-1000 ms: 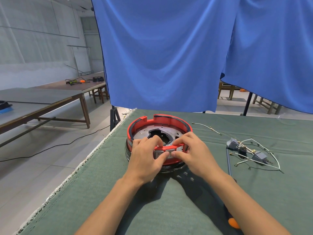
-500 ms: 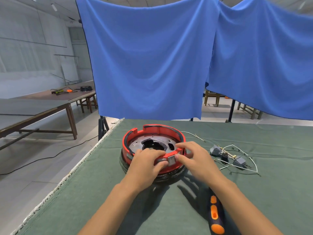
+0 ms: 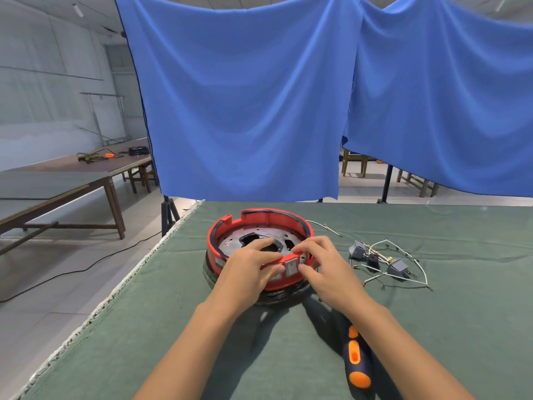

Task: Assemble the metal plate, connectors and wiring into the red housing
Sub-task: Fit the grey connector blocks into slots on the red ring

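The counter (image 3: 432, 327) is covered with a dull green cloth whose frayed white edge runs along its left side, from about 7 o'clock up toward 11 o'clock. The red housing (image 3: 259, 219) sits near the counter's middle, a round open ring on a dark base, with the metal plate (image 3: 230, 243) lying flat inside it.

Both hands are at the ring's near wall, at 6 o'clock on the housing. The left hand (image 3: 248, 269) has its fingers curled over the rim, fingertips inside against the plate and thumb on the outer wall. The right hand (image 3: 326, 267) pinches the same wall just beside it, fingers over the rim and thumb outside. Between the two thumbs a small grey rocker switch (image 3: 292, 267) shows in the wall. Each grip is therefore closed on the housing wall.

At 3 o'clock from the housing, well apart from it, lies a tangle of white wiring (image 3: 403, 249) with grey connectors (image 3: 398, 267). One loose wire (image 3: 323, 226) lies at about 1 o'clock, just beside the ring. A screwdriver (image 3: 356, 356) with an orange and dark handle lies at 5 o'clock, partly under the right forearm.

Blue drapes (image 3: 245, 105) hang behind the counter at 12 o'clock. At 9 o'clock stand long brown tables (image 3: 57, 183) on a pale tiled floor (image 3: 72, 284), a black cable (image 3: 86, 267) trailing across it. Wooden chairs (image 3: 354, 163) show under the drapes at 2 o'clock.
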The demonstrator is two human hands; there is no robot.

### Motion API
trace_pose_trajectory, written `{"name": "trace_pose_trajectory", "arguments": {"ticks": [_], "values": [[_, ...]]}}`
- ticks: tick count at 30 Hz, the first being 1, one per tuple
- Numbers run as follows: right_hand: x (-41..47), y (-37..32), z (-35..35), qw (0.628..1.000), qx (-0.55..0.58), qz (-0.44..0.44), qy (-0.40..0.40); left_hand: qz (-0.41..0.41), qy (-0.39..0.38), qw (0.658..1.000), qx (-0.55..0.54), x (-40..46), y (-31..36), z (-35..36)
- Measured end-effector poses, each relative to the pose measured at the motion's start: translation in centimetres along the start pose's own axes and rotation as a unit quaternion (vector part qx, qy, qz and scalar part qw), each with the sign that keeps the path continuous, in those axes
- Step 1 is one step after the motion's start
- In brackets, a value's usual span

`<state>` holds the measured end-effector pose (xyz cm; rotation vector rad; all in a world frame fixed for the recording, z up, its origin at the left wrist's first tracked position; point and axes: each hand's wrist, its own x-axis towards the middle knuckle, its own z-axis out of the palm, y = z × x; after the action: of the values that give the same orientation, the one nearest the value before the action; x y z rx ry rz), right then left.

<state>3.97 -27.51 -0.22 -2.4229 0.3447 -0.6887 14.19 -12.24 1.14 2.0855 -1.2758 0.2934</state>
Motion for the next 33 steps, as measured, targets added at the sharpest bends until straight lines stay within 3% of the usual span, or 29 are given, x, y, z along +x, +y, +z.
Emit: {"name": "trace_pose_trajectory", "arguments": {"ticks": [5, 9, 14, 17, 20, 25, 29, 33], "values": [[0.1, -0.1, 0.1, 1.0, 0.007, 0.003, 0.003, -0.013, 0.007, 0.999, 0.032, -0.1, 0.8, 0.3], [0.1, 0.3, -0.2, 0.999, 0.046, -0.004, 0.003, -0.031, 0.055, 0.988, 0.141, -0.3, 1.6, 2.0], [0.4, 1.5, -1.5, 0.994, 0.074, 0.02, 0.076, 0.0, 0.093, 0.984, 0.155, 1.5, 2.6, 4.1], [0.9, 3.2, -2.4, 0.988, 0.022, 0.082, 0.127, 0.002, 0.135, 0.981, 0.138, 2.4, 2.3, 5.3], [1.5, 5.1, -2.7, 0.966, -0.121, 0.158, 0.164, 0.008, 0.154, 0.979, 0.132, 3.0, 1.5, 6.0], [3.0, 6.9, -2.2, 0.921, -0.26, 0.241, 0.16, 0.008, 0.151, 0.98, 0.128, 3.1, 1.1, 6.2], [3.8, 7.4, -1.9, 0.908, -0.289, 0.257, 0.162, 0.002, 0.151, 0.981, 0.122, 3.1, 1.3, 6.1], [3.4, 7.9, -2.3, 0.923, -0.249, 0.241, 0.17, 0.0, 0.152, 0.982, 0.108, 2.9, 1.4, 6.0]]}}
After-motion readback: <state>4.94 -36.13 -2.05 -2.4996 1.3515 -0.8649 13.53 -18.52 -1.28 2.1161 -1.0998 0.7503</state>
